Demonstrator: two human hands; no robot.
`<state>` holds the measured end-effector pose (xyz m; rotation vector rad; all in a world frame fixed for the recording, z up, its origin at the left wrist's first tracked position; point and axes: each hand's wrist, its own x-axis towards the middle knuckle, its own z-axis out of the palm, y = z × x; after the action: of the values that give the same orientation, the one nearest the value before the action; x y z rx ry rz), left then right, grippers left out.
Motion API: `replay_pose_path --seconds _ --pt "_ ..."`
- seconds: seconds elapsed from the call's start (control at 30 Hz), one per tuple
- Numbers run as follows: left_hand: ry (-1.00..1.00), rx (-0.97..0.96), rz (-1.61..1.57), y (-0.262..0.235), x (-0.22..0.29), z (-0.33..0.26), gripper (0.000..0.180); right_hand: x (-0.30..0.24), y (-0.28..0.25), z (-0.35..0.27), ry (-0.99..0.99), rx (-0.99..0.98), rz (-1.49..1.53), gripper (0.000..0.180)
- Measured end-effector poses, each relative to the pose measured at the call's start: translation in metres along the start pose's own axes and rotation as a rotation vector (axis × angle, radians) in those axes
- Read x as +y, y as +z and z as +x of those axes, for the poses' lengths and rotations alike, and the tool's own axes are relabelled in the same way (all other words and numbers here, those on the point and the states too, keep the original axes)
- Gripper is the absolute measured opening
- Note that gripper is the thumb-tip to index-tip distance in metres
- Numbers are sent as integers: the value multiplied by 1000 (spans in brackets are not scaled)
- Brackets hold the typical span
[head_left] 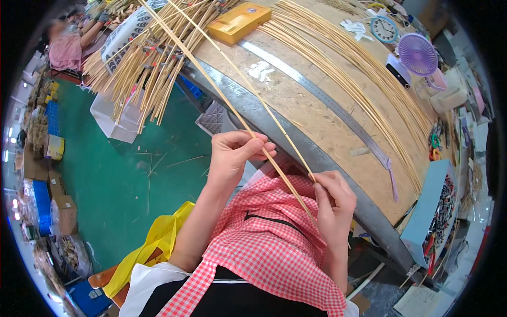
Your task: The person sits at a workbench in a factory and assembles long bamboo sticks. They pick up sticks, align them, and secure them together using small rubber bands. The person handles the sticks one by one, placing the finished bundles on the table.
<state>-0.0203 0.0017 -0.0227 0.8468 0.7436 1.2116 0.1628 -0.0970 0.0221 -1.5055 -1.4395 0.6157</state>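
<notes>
Above my lap, my left hand [238, 150] is closed around a long, pale yellow bamboo stick [203, 73]. This stick slants from the top of the view down past my fingers, its lower end over my red-and-white checked apron [264, 232]. A second, thinner bamboo stick [247, 82] has its near end pinched between the thumb and fingers of my right hand [334, 199]. Dark marks show along its length. Both sticks reach out over the metal-edged workbench [311, 127], and they converge toward the far end, where their tips leave the view.
On the bench lie a long metal ruler [322, 98], rows of sticks [343, 68] and a yellow box [238, 22]. Bundled sticks [153, 68] jut off its left end. A purple fan [417, 54] and a blue bin [434, 211] stand right. Another person [66, 47] sits far left.
</notes>
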Motion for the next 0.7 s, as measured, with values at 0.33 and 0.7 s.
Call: replay_pose_path --seconds 0.33,0.7 --pt "-26 -17 4 -1 -3 1 14 -8 21 1 -107 -96 -98 21" --pt "-10 -45 30 9 1 -2 11 5 18 5 -300 -117 -190 16"
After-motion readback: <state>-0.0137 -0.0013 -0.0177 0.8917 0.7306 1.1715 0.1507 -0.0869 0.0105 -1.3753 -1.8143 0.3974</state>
